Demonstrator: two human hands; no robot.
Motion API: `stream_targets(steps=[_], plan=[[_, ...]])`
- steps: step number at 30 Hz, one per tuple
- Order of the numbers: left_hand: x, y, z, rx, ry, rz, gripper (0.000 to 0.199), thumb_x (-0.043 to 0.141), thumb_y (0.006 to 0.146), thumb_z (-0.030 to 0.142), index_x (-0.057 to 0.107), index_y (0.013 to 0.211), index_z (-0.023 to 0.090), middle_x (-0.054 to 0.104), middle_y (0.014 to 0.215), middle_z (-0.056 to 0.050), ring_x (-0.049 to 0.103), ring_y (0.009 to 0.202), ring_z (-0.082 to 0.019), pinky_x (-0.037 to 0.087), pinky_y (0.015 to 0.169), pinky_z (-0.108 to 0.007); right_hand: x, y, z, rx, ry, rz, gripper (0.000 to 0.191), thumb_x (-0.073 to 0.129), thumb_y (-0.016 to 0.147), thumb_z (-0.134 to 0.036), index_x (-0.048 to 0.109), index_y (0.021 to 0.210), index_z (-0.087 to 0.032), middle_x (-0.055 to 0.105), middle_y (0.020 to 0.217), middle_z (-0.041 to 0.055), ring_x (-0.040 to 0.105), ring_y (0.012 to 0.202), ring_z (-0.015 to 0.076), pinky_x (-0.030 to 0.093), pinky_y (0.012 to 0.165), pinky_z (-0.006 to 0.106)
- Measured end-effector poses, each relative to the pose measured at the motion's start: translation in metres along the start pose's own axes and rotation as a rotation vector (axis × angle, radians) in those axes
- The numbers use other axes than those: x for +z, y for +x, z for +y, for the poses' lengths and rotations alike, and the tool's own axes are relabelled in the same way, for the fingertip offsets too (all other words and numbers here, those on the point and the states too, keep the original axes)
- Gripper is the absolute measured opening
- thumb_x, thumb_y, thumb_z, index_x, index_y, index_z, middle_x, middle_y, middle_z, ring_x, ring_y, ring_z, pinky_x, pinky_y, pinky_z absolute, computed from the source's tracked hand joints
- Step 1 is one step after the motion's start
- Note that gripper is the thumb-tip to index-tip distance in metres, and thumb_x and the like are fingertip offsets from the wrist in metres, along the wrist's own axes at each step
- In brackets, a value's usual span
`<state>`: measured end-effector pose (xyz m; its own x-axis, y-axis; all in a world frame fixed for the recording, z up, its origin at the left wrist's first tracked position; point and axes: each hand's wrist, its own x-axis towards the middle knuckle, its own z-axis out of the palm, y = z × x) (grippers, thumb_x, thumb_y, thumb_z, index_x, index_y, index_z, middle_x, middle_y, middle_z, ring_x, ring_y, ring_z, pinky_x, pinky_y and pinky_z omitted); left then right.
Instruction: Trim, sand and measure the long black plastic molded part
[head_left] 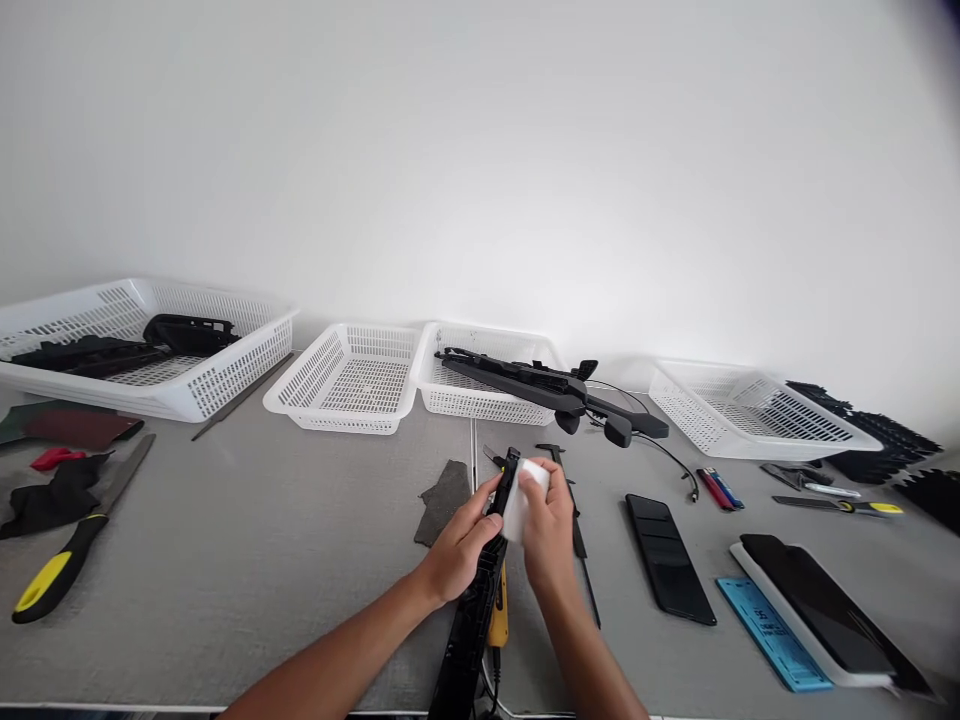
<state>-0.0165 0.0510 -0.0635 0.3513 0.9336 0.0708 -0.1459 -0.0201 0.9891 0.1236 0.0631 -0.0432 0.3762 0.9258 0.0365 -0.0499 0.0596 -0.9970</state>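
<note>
My left hand (456, 552) is closed around a long black plastic part (466, 640), which slants up from the table's front edge. In my right hand (546, 520) is a small white rectangular piece (516, 508), pinched by thumb and fingers and held against the upper right side of the black part. Whether it is a folded cloth or a block I cannot tell. Under my hands lie a yellow-handled tool (498, 612) with a black cord and a dark grey sheet of abrasive-looking material (444, 500). A black caliper (579, 545) lies just right of my right hand.
White baskets stand along the wall: one at left (247, 365) with black parts, one in the middle (300, 392), one (480, 405) under black assemblies (517, 380), one at right (765, 440). A file (82, 535) lies left; a black phone-like slab (670, 560) and blue scale-like device (772, 632) lie right.
</note>
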Motion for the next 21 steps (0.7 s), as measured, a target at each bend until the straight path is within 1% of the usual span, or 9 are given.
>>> stream_targets(steps=[3,7,8,12,16,17,21], plan=[[-0.001,0.0,0.0,-0.018,0.002,0.027,0.06,0.054,0.104,0.041,0.053,0.162,0.027,0.057,0.165,-0.006,0.04,0.159,-0.035,0.029,0.132,-0.049,0.0,-0.004,0.001,0.031,0.003,-0.032,0.04,0.073,0.084,-0.056,0.061,0.106,-0.024,0.063,0.082,-0.0012,0.055,0.066,0.0183,0.045,0.057,0.03],[-0.003,0.0,0.002,-0.031,-0.027,-0.024,0.062,0.053,0.105,0.043,0.048,0.165,0.027,0.053,0.167,-0.006,0.041,0.159,-0.034,0.032,0.13,-0.047,0.003,-0.002,0.0,0.052,0.024,0.048,0.041,0.068,0.088,-0.056,0.059,0.113,-0.025,0.063,0.088,-0.0011,0.057,0.068,0.0186,0.047,0.06,0.03],[-0.003,0.0,0.003,-0.035,-0.025,-0.012,0.062,0.053,0.105,0.043,0.048,0.165,0.027,0.053,0.167,-0.006,0.041,0.159,-0.034,0.032,0.13,-0.046,0.004,-0.002,0.0,0.049,0.024,0.053,0.041,0.068,0.088,-0.056,0.059,0.112,-0.025,0.062,0.087,-0.0012,0.057,0.068,0.0185,0.047,0.06,0.03],[-0.005,0.0,0.002,-0.059,-0.021,0.052,0.061,0.053,0.105,0.045,0.051,0.163,0.026,0.054,0.167,-0.005,0.039,0.16,-0.035,0.036,0.128,-0.047,0.011,-0.001,-0.002,0.04,0.029,0.005,0.04,0.072,0.083,-0.055,0.061,0.105,-0.024,0.062,0.083,-0.0014,0.055,0.067,0.0185,0.045,0.058,0.03],[-0.005,0.001,0.001,-0.019,-0.034,0.05,0.06,0.054,0.105,0.045,0.054,0.161,0.024,0.052,0.169,-0.006,0.037,0.162,-0.032,0.027,0.133,-0.046,0.014,0.001,-0.002,0.03,0.036,0.109,0.039,0.067,0.087,-0.055,0.059,0.11,-0.024,0.06,0.086,-0.0019,0.055,0.07,0.0183,0.046,0.061,0.03],[-0.004,0.0,0.001,-0.017,-0.033,0.058,0.06,0.054,0.105,0.047,0.055,0.16,0.024,0.052,0.169,-0.006,0.037,0.162,-0.032,0.026,0.134,-0.046,0.015,0.0,-0.002,0.029,0.036,0.117,0.039,0.067,0.088,-0.055,0.059,0.11,-0.024,0.06,0.086,-0.0018,0.055,0.069,0.0182,0.046,0.061,0.03],[-0.004,-0.001,0.003,-0.022,-0.022,0.098,0.061,0.054,0.105,0.053,0.057,0.158,0.023,0.051,0.169,-0.007,0.036,0.162,-0.033,0.027,0.133,-0.045,0.018,-0.001,-0.001,0.033,0.053,0.079,0.04,0.07,0.086,-0.055,0.061,0.108,-0.023,0.063,0.086,-0.0008,0.056,0.068,0.0183,0.046,0.061,0.03]])
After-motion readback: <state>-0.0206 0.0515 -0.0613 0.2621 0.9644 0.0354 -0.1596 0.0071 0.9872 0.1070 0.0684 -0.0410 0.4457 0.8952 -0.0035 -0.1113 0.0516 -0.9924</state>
